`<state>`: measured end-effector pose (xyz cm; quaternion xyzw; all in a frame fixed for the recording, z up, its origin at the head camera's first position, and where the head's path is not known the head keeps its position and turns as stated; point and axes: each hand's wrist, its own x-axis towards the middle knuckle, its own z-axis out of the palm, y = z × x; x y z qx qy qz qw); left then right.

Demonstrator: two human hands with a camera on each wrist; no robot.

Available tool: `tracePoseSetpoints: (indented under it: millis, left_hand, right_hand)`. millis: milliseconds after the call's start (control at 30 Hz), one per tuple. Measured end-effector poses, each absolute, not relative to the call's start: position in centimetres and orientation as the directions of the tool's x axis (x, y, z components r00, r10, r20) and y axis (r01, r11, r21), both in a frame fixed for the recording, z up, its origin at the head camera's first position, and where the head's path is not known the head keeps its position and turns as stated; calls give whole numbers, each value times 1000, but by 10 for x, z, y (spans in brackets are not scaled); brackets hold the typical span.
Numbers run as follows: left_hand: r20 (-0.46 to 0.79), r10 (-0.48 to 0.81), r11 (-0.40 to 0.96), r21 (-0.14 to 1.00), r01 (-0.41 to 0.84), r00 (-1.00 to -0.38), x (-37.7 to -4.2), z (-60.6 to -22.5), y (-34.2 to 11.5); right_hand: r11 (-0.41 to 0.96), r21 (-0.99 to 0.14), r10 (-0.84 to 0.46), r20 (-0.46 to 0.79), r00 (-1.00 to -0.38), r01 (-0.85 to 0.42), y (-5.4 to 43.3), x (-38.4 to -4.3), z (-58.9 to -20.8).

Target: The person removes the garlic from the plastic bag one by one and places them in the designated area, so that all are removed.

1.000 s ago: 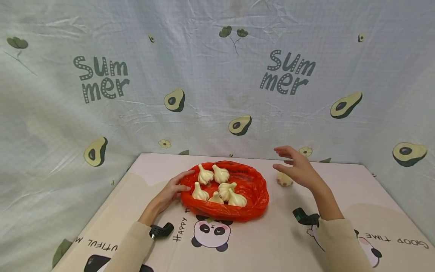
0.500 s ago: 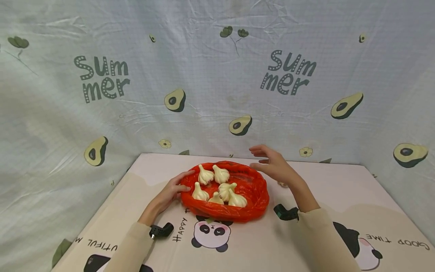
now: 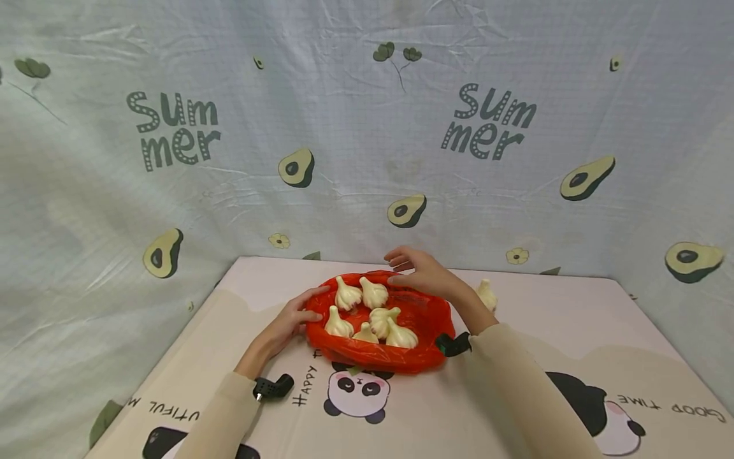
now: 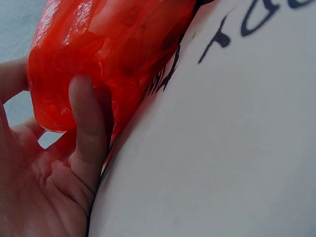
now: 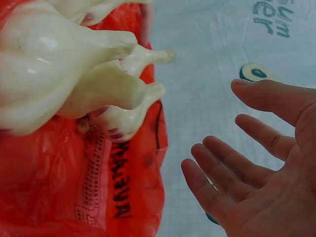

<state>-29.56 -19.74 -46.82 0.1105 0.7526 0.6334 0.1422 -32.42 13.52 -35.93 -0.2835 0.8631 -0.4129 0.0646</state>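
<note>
A red plastic bag (image 3: 378, 360), its rim rolled open, sits on the table with several garlic bulbs (image 3: 374, 293) inside. My left hand (image 3: 288, 320) holds the bag's left side; the left wrist view shows the thumb (image 4: 89, 116) against the bag and other fingers partly hidden behind it. Above the bag's far right rim hovers my right hand (image 3: 427, 275), with fingers spread and nothing in them. In the right wrist view, a gap separates these fingers (image 5: 232, 173) from the bag and the nearby bulbs (image 5: 49, 64).
One more garlic bulb (image 3: 487, 295) is on the table to the right of the bag, partly behind my right forearm. The table (image 3: 424, 421) has a panda-print cover. Close behind it hangs a pale curtain (image 3: 344, 210) with avocado prints.
My right hand has moved left from over the loose garlic bulb to the bag's far right rim, uncovering that bulb. My left hand and the bag have stayed in place.
</note>
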Motion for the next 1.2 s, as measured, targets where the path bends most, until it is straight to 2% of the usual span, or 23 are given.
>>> tracePoseSetpoints:
  millis: [367, 1200]
  left_hand:
    - [-72, 340, 171, 985, -13, -938, -295, -470, -198]
    - [-82, 327, 189, 982, -20, -941, -298, -469, -198]
  right_hand:
    - [555, -749, -549, -3, -836, -362, 113, -338, -371]
    - [611, -717, -553, -85, -829, -335, 86, -346, -382]
